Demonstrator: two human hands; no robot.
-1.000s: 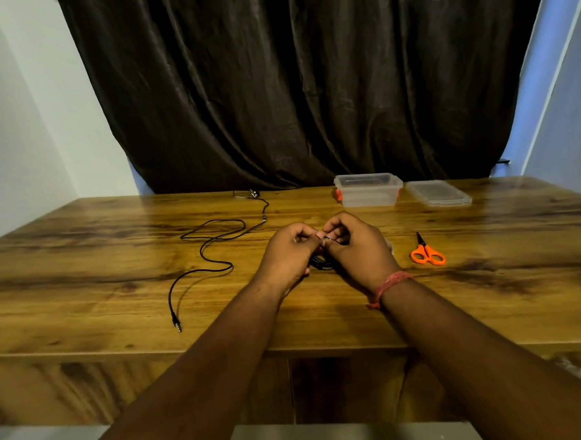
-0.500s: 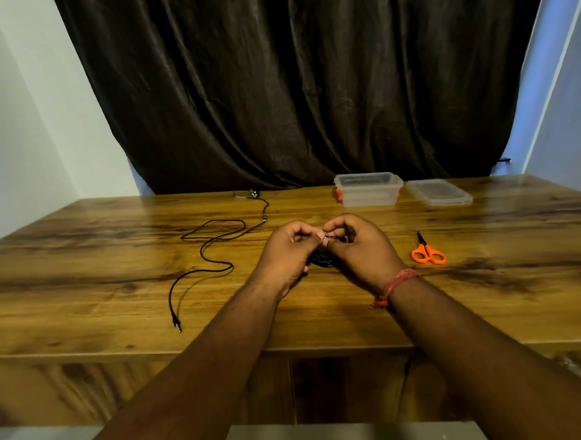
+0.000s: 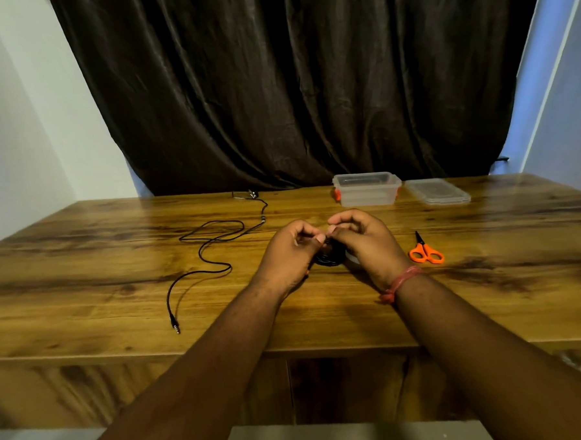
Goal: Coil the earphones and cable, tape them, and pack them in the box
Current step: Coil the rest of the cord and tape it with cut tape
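My left hand (image 3: 289, 253) and my right hand (image 3: 367, 241) meet at the middle of the table, fingertips pinched together over a small black coiled cable (image 3: 330, 257). Both hands grip the coil's top; the exact pinch point is hidden by the fingers. A pale rounded edge, perhaps a tape roll (image 3: 351, 259), shows under my right hand. The black earphones (image 3: 212, 239) lie uncoiled to the left, with the jack plug (image 3: 177, 327) near the front edge and the buds at the back. The clear plastic box (image 3: 366, 190) stands open at the back.
The box's clear lid (image 3: 437, 192) lies flat to the right of the box. Orange scissors (image 3: 426, 253) rest on the wooden table (image 3: 84, 298) right of my right hand. A dark curtain hangs behind the table.
Both hands stay in the same spot over the coil. Only the fingertips shift a little, with my right fingers slightly raised.
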